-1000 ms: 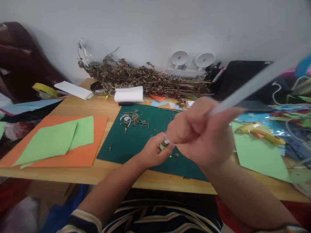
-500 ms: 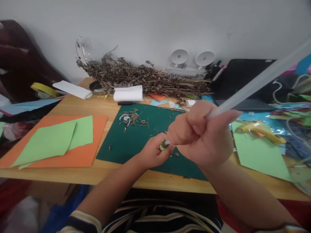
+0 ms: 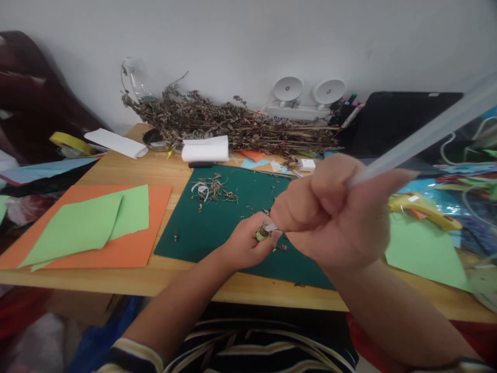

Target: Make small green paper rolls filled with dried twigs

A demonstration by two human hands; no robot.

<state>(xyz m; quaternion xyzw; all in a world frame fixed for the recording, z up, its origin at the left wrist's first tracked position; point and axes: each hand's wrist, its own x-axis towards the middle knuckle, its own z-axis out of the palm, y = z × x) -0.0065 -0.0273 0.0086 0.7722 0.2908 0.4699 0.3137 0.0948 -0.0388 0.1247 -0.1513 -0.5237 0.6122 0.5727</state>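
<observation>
My right hand [image 3: 330, 212] is wrapped around a long translucent white rod [image 3: 423, 135], tilted up to the right toward the camera. The rod's lower end pokes out below that fist and meets the mouth of a small green tube [image 3: 264, 232] with brown plant bits inside. My left hand [image 3: 246, 241] closes around this tube; most of it is hidden by the fingers. How far the rod reaches inside cannot be seen. Beneath both hands lies a dark green cutting mat [image 3: 202, 225], with a small heap of dry stalks [image 3: 219, 190] and a white paper curl at its upper left.
Dried plants [image 3: 217, 119] are piled along the wall, with a white paper roll [image 3: 205, 149] in front. Green sheets [image 3: 77, 225] lie on an orange sheet [image 3: 159, 207] at left. A yellow glue gun [image 3: 427, 207] rests over a green sheet [image 3: 427, 254] at right.
My right hand has moved a little to the right and nearer the camera, with the rod. More of the rod's lower end shows at the tube's mouth. My left hand is nearly still.
</observation>
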